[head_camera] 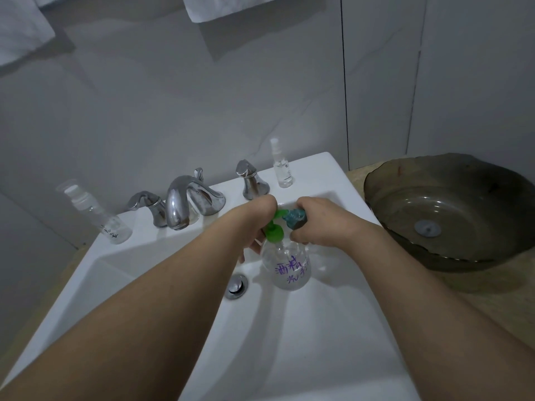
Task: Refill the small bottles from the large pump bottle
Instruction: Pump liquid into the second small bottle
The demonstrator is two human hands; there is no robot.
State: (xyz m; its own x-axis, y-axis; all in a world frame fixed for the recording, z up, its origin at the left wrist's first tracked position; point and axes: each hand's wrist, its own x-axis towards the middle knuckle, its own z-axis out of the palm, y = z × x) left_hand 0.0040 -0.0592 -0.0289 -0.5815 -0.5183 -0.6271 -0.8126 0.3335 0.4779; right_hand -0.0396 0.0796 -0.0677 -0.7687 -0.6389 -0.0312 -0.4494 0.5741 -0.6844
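Note:
The large clear pump bottle with purple writing and a green pump head stands in the white sink, right of the drain. My left hand is on the pump head, its fingers down behind the bottle. My right hand grips a small teal bottle held at the green nozzle. A small clear spray bottle stands on the sink's back right rim. Another clear spray bottle stands on the left rim.
A chrome faucet with two handles sits at the back of the sink. The chrome drain plug lies left of the pump bottle. A dark glass bowl basin rests on the counter at right. White towels hang above.

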